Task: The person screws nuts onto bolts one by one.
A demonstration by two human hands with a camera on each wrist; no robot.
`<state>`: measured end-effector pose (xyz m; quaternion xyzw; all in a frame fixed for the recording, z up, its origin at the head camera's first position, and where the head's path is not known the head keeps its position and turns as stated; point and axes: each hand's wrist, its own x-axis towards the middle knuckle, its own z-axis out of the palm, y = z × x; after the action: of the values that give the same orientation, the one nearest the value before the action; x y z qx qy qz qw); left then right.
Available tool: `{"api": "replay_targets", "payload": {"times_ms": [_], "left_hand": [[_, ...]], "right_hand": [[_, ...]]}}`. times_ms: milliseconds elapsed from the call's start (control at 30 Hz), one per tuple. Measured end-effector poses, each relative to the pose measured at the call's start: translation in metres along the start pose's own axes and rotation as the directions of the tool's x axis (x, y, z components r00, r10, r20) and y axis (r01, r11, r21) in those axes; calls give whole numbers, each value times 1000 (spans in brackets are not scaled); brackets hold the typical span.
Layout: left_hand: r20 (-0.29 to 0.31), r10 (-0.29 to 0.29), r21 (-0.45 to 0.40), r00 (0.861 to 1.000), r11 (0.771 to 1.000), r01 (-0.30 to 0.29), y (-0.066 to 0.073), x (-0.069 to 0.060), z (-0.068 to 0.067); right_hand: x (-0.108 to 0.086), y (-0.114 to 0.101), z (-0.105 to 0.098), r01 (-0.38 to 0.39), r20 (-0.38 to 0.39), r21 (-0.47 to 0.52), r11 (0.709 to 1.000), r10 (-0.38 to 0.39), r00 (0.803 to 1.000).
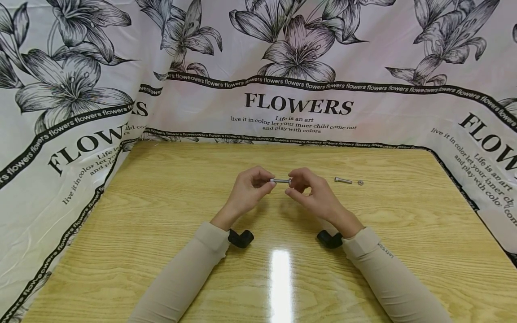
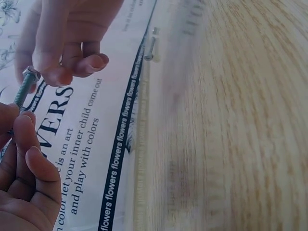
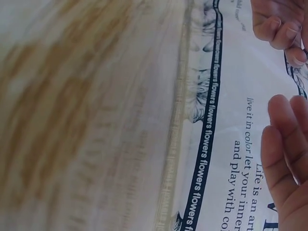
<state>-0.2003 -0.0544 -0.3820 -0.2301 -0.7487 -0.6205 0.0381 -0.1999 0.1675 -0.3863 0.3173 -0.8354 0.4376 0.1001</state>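
The left hand (image 1: 249,187) pinches a silver, threaded metal bolt (image 1: 281,181); its long axis points three o'clock, toward the right hand (image 1: 314,190), fingers parted.

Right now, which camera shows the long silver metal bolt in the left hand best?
The left wrist view: the long silver metal bolt is close up, so its threads show, though the bare left hand covers part. The head view shows it smaller; the right wrist view doesn't show it.
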Motion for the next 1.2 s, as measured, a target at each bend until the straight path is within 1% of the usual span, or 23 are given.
{"api": "replay_targets", "payload": {"times_ms": [133,233,367,533,667,800,900,1033,1100,1200], "left_hand": [[-4,-6,-11,1000,1000,6,-1,0,1],[-4,-23,-18,1000,1000,23,0,1,1],[0,-37,-22,999,999,37,1,1,2],[8,-43,-25,999,999,43,3,1,2],[-2,-25,-22,1000,999,25,3,1,2],[4,-39,-20,999,999,39,21,-3,0],[10,-59,-18,998,998,59,22,-3,0],[5,-40,-29,999,999,40,1,1,2],[2,-30,-32,1000,999,30,-1,1,2],[-1,-17,-35,1000,999,17,-3,1,2]], "right_hand": [[1,1,1,58,-14,1,998,-58,998],[1,1,1,72,-23,-15,997,-73,997],[2,1,2,47,-29,-30,998,-48,998],[1,2,2,5,-8,-29,1000,-5,1000],[1,2,1,-14,6,-33,999,14,1000],[1,1,1,-28,7,-26,999,29,1000],[1,1,1,0,1,-11,1000,0,1000],[2,1,1,57,-11,-12,998,-57,998],[2,2,1,70,-15,-22,997,-70,997],[2,1,1,58,-10,-29,998,-59,998]]}}
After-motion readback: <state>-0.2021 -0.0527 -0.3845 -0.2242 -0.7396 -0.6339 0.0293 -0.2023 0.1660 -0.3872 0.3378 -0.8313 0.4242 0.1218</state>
